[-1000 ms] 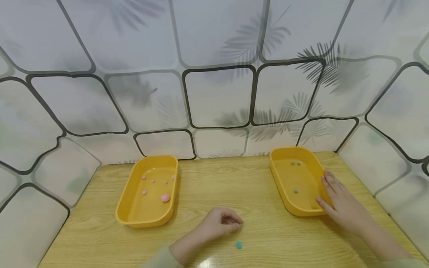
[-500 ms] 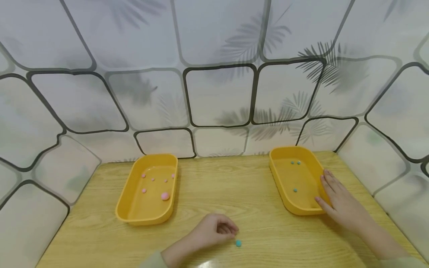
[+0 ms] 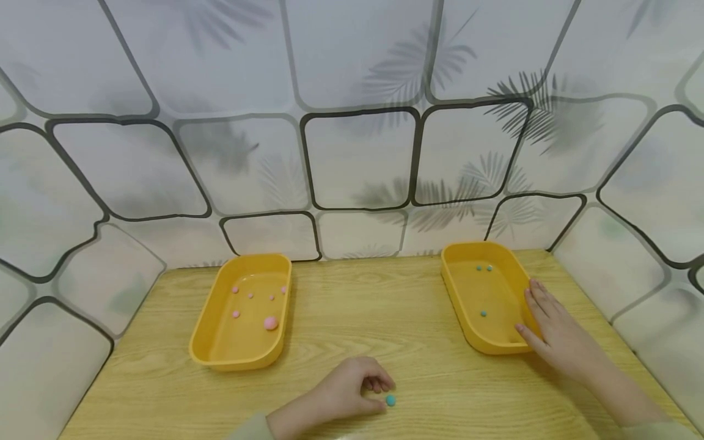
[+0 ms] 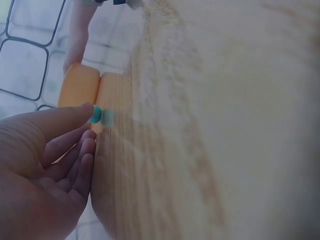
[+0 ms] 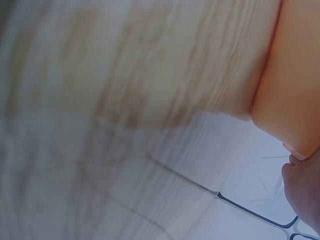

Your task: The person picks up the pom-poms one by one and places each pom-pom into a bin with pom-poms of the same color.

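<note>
A small teal ball (image 3: 390,400) lies on the wooden table at the front. My left hand (image 3: 352,388) is beside it, thumb tip at the ball and the curved index finger raised above, a gap between them. In the left wrist view the teal ball (image 4: 96,114) shows just beyond the thumb tip, with the other fingers loosely bent. My right hand (image 3: 563,339) rests with extended fingers along the right rim of the right yellow tray (image 3: 497,333), which holds three small teal balls. Only part of this hand (image 5: 304,187) appears in the right wrist view, against the tray's side.
A second yellow tray (image 3: 231,348) stands at the left with several small pink balls and one larger pink ball (image 3: 271,323). Behind the wooden table (image 3: 352,305) rises a patterned wall (image 3: 360,162), with side walls closing in at left and right.
My left hand has drawn back towards the front, down to the teal ball, and its thumb and index finger have spread apart. My right hand stays on the tray.
</note>
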{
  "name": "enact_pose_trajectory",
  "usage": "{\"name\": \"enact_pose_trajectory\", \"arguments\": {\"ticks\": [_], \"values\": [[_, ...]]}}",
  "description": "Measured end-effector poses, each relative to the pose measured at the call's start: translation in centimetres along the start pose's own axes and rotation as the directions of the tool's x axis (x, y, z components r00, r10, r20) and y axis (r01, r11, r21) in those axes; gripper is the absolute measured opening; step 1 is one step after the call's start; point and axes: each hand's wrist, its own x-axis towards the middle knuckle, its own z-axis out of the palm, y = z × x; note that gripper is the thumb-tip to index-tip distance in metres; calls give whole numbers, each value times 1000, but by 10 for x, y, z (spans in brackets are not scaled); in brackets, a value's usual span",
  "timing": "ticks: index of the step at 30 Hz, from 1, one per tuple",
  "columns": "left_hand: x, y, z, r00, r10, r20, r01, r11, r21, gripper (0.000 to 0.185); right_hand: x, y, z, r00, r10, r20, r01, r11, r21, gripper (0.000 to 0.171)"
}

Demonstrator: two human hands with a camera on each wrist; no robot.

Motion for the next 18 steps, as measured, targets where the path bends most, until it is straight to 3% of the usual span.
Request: {"name": "enact_pose_trajectory", "arguments": {"ticks": [6,18], "values": [[-1,-1,4,999,35,-1,-34,994,108,24,1,-2,-2,1000,15,21,-15,1000,6,75],[0,3,9,999,31,-20,-25,970,244,20,1,-1,-2,1000,8,16,-8,1000,0,74]]}}
